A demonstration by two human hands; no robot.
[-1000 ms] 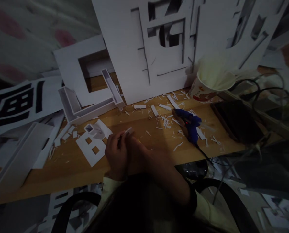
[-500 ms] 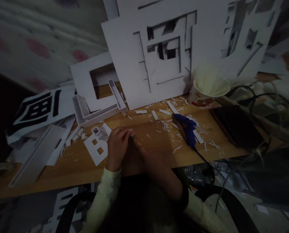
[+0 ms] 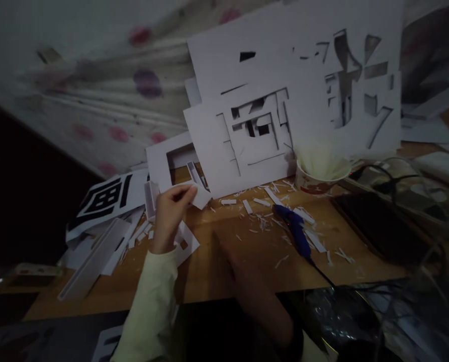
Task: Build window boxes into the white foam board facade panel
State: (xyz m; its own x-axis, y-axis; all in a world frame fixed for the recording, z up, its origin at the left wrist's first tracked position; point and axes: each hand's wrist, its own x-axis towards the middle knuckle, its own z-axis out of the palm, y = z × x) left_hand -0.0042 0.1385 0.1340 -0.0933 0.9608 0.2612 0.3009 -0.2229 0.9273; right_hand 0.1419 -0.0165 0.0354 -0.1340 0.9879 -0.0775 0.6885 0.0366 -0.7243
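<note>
My left hand is closed on a small flat white piece, raised above the table in front of a white frame part. My right hand is low over the wooden table, dark and blurred; its fingers are hard to make out. Below my left hand a white board piece with square holes lies partly hidden by the wrist and sleeve. To the right, a blue glue gun lies among white scraps.
Large white boards with cut-out shapes stand at the back. A paper cup holds pale sticks. A dark flat device and cables are at right. A printed sheet and long white strip are at left.
The view has tilted upward and shifted left. My left hand has lifted away from my right hand, and the white piece shows more clearly in its fingers.
</note>
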